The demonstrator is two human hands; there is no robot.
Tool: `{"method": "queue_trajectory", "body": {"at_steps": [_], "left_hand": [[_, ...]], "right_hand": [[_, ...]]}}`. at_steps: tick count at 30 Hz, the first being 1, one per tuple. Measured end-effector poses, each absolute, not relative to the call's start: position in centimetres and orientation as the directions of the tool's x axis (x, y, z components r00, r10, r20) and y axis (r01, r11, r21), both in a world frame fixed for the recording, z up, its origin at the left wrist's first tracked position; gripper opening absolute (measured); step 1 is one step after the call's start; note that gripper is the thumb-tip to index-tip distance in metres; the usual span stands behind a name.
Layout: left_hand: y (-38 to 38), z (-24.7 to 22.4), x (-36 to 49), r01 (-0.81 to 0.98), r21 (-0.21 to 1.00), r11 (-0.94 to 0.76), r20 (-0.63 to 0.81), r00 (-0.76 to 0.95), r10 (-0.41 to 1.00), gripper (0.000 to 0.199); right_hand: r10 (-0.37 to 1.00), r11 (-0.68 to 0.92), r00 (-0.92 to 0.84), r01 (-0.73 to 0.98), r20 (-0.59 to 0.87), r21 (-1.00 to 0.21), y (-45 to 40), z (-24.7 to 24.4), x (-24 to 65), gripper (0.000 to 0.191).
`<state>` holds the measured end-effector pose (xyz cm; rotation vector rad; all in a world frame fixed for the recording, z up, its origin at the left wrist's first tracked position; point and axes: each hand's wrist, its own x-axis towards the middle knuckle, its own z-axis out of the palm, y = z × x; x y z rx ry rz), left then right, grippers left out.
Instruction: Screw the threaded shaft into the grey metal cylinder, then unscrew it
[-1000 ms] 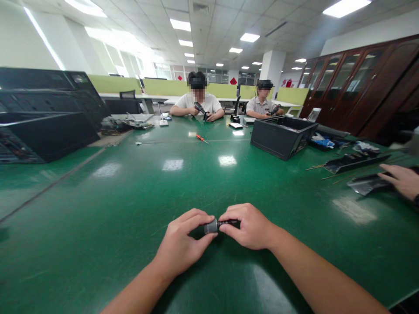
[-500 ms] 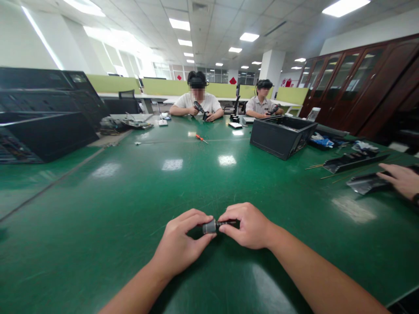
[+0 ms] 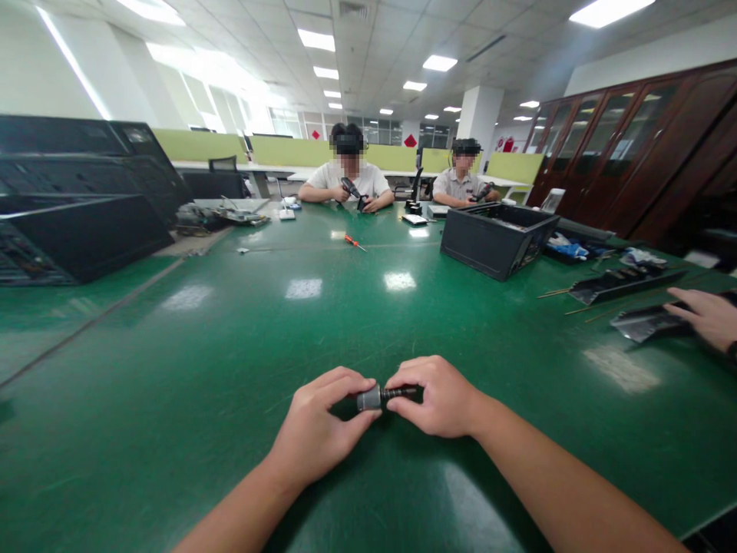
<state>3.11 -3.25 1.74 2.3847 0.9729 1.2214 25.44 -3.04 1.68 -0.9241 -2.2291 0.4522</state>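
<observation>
A small grey cylinder (image 3: 369,398) with a dark, ridged shaft (image 3: 397,392) pointing right is held low over the green table (image 3: 242,346). My left hand (image 3: 322,426) pinches the cylinder between thumb and fingers. The fingertips of my right hand (image 3: 434,398) close around the shaft just right of the cylinder. The shaft's dark tip shows inside the curl of the right fingers. Both hands are near the table's front part, almost touching each other.
An orange screwdriver (image 3: 352,241) lies farther back. A black open case (image 3: 489,238) stands at the back right, larger dark cases (image 3: 97,238) at the left. Another person's hand (image 3: 705,315) rests on metal parts at the right edge. Two people sit across the table.
The right fingertips have shifted very slightly right, and a little more of the ridged shaft shows beside the cylinder. Both hands keep their hold.
</observation>
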Motion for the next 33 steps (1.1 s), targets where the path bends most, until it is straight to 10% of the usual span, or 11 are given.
{"method": "queue_trajectory", "body": {"at_steps": [33], "left_hand": [[-3.15, 1.41, 2.98, 0.447, 0.508, -0.736, 0.604, 0.425, 0.675, 0.019]], "right_hand": [[0.745, 0.662, -0.542, 0.523, 0.389, -0.537, -2.93, 1.96, 25.49, 0.012]]}}
